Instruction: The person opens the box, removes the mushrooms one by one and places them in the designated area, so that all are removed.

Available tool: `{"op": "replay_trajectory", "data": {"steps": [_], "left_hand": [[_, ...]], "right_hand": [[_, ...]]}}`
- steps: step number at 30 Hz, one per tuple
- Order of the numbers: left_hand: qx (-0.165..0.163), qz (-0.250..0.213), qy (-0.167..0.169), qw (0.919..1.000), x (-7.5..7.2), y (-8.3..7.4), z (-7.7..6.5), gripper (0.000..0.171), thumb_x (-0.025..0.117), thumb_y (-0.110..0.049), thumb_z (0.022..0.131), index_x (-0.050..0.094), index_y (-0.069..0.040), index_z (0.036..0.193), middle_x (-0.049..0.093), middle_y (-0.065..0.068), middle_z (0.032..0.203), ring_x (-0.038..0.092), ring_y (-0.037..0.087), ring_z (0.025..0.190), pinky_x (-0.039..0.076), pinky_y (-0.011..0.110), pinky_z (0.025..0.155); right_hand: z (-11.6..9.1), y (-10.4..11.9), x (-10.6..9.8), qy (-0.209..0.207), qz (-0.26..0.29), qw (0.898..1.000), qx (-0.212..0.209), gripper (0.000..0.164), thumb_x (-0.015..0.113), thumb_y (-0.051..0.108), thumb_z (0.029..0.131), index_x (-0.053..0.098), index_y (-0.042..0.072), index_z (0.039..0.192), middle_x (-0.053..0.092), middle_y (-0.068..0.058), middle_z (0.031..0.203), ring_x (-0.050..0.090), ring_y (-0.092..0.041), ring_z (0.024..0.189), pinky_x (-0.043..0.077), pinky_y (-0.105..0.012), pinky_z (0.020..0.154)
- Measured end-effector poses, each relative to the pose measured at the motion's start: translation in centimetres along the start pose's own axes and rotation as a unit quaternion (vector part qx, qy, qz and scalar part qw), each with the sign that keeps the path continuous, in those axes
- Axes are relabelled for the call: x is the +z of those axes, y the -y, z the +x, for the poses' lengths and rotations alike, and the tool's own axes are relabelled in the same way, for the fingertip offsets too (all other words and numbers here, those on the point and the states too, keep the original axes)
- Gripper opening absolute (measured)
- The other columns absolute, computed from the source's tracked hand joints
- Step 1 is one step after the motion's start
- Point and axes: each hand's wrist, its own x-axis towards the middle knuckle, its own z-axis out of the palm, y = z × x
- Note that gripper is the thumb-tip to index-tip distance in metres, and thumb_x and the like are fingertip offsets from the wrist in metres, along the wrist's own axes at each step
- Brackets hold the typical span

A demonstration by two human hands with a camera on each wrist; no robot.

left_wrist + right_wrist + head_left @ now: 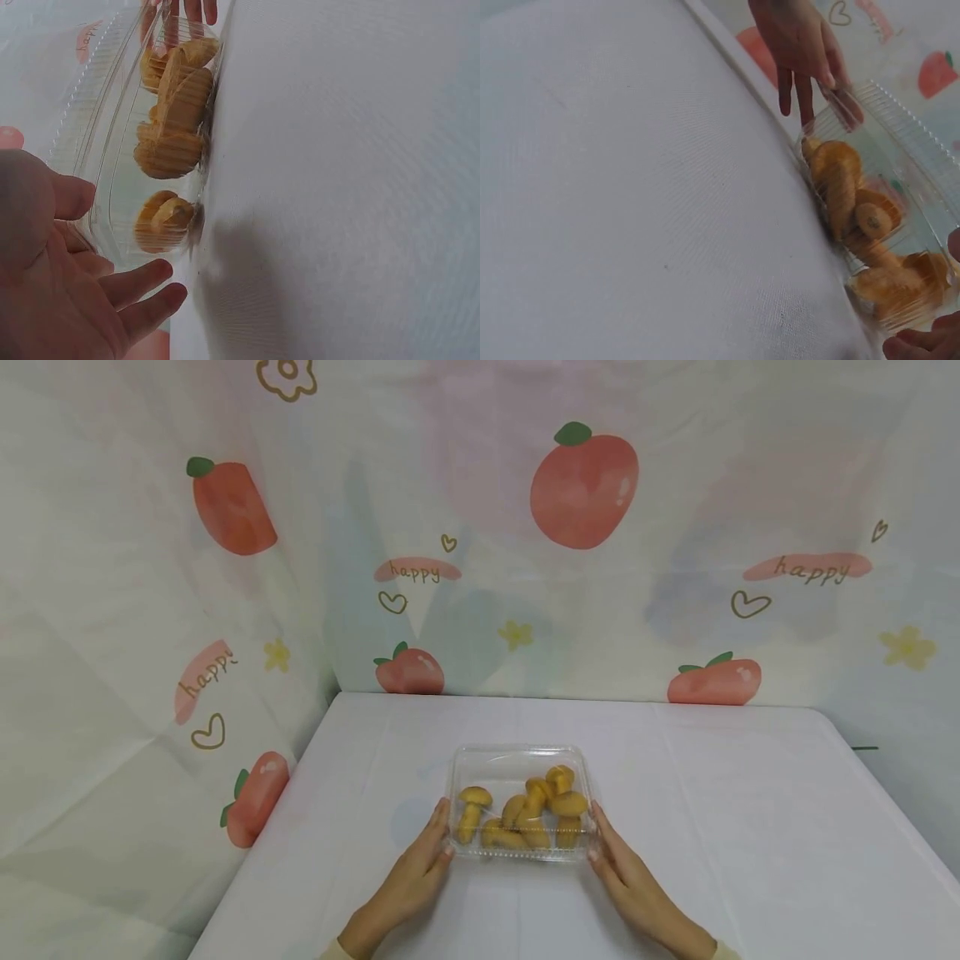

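Box (487, 764), clear, lid looks down, sits between both hands' fingers, mushroom-shaped pieces (536, 797) inside. Left hand (407, 875) and right hand (637, 885): fingers roughly straight, laid against opposite sides, not wrapped round; thumbs by near corners. Step looks like two-handed steadying or placing; any lift or slide would call for even inward pressure. Tabletop (750, 810) below fingers, printed backdrop (480, 485) beyond; no obstacle seen between fingers and box.
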Motion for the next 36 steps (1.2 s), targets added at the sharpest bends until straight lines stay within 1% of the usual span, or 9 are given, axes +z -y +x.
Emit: {"op": "replay_trajectory", "data": {"steps": [4, 7, 10, 14, 22, 28, 32, 34, 36], "left_hand": [[0.002, -0.006, 0.004, 1.0, -0.3, 0.2, -0.2, 0.066, 0.046, -0.02, 0.107, 0.013, -0.005, 0.162, 0.012, 0.017, 0.169, 0.018, 0.035, 0.156, 0.021, 0.055, 0.121], [0.007, -0.006, 0.003, 1.0, -0.6, 0.1, -0.3, 0.066, 0.047, -0.026, 0.108, 0.016, -0.006, 0.162, 0.012, 0.018, 0.169, 0.019, 0.039, 0.155, 0.022, 0.059, 0.121], [0.01, -0.008, 0.0, 0.9999, -1.0, 0.0, -0.3, 0.066, 0.048, -0.029, 0.107, 0.018, -0.009, 0.162, 0.011, 0.016, 0.17, 0.02, 0.04, 0.154, 0.023, 0.061, 0.12], [0.01, -0.013, 0.0, 0.9999, -1.7, -0.4, 0.0, 0.065, 0.048, -0.029, 0.108, 0.018, -0.013, 0.163, 0.01, 0.009, 0.171, 0.02, 0.038, 0.155, 0.025, 0.06, 0.121], [0.032, -0.049, -0.011, 0.9982, -3.1, -1.4, 1.2, 0.064, 0.049, -0.029, 0.108, 0.021, -0.009, 0.162, 0.017, 0.008, 0.17, 0.029, 0.034, 0.153, 0.041, 0.055, 0.114], [0.041, -0.084, -0.019, 0.9954, -4.1, -1.7, 2.3, 0.061, 0.048, -0.022, 0.108, 0.023, -0.005, 0.161, 0.024, 0.014, 0.168, 0.038, 0.038, 0.149, 0.041, 0.055, 0.114], [0.052, -0.102, -0.019, 0.9933, -4.8, -1.9, 3.0, 0.058, 0.045, -0.022, 0.109, 0.023, -0.008, 0.161, 0.028, 0.014, 0.167, 0.038, 0.04, 0.149, 0.04, 0.056, 0.114], [0.058, -0.106, -0.018, 0.9925, -5.1, -2.0, 3.2, 0.059, 0.046, -0.021, 0.109, 0.023, -0.01, 0.162, 0.031, 0.015, 0.166, 0.039, 0.04, 0.148, 0.041, 0.056, 0.113], [0.063, -0.118, -0.016, 0.9908, -5.3, -2.1, 3.4, 0.06, 0.046, -0.02, 0.108, 0.022, -0.01, 0.162, 0.03, 0.015, 0.166, 0.039, 0.042, 0.148, 0.042, 0.056, 0.113]], "right_hand": [[-0.2, 0.2, -0.5, 0.02, 0.006, 1.0, 0.011, 0.063, 0.05, 0.015, 0.106, 0.021, -0.001, 0.16, 0.024, -0.034, 0.161, 0.031, -0.056, 0.142, 0.039, -0.062, 0.104], [-0.1, 0.2, -1.0, 0.021, 0.003, 1.0, 0.006, 0.063, 0.05, 0.017, 0.106, 0.022, 0.001, 0.16, 0.022, -0.034, 0.162, 0.027, -0.05, 0.146, 0.041, -0.062, 0.104], [0.1, 0.1, -1.5, 0.012, -0.003, 1.0, -0.003, 0.062, 0.053, 0.018, 0.105, 0.025, 0.006, 0.16, 0.025, -0.03, 0.163, 0.021, -0.014, 0.155, 0.046, -0.031, 0.111], [0.6, 0.2, -2.2, 0.005, 0.016, 1.0, -0.021, 0.062, 0.055, 0.015, 0.104, 0.029, 0.009, 0.16, 0.028, -0.028, 0.163, 0.01, 0.022, 0.14, 0.021, 0.002, 0.104], [2.3, 0.7, -3.5, 0.003, 0.044, 0.998, -0.042, 0.06, 0.055, 0.009, 0.103, 0.031, 0.001, 0.158, 0.032, -0.03, 0.16, 0.017, 0.024, 0.14, 0.024, 0.003, 0.103], [3.4, 0.9, -4.4, 0.018, 0.058, 0.998, -0.03, 0.058, 0.051, 0.01, 0.105, 0.029, 0.0, 0.157, 0.032, -0.027, 0.161, 0.026, 0.011, 0.146, 0.037, -0.012, 0.111], [4.0, 1.2, -4.9, 0.018, 0.083, 0.995, -0.042, 0.057, 0.05, 0.009, 0.105, 0.029, -0.002, 0.157, 0.031, -0.03, 0.161, 0.029, 0.013, 0.143, 0.036, -0.008, 0.107], [4.3, 1.3, -5.1, 0.015, 0.094, 0.994, -0.052, 0.058, 0.051, 0.008, 0.104, 0.029, -0.003, 0.157, 0.03, -0.032, 0.16, 0.033, 0.007, 0.143, 0.033, -0.003, 0.104], [4.5, 1.4, -5.3, 0.015, 0.096, 0.994, -0.059, 0.058, 0.052, 0.006, 0.103, 0.029, -0.004, 0.156, 0.031, -0.033, 0.16, 0.038, -0.01, 0.145, 0.034, -0.001, 0.102]]}}
